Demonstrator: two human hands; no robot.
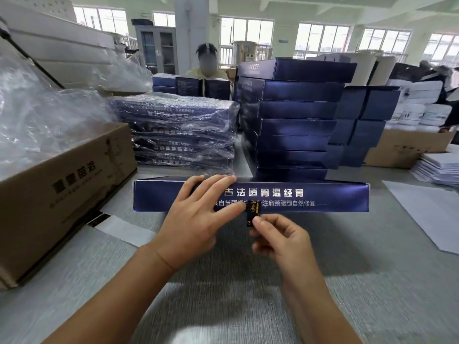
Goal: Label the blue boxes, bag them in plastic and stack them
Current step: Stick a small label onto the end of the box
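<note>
Steadying the blue box [335,194] on the table [223,281], I lay my left hand [193,219] flat across its front face. My right hand [280,239] pinches the black label [253,211] at the lower edge. Square the label first, then rub outward.

Two bare forearms enter the view, the left from 7 o'clock and the right from 5 o'clock, uncovered from the frame edge to the wrists. The left hand [196,214] is broad-backed, with long, slim fingers [218,182] and short, plain nails. A fine crease rings its wrist. The right hand [280,237] shows rounded knuckles and a short, trimmed thumbnail. Both forearms blur toward 6 o'clock.
</note>
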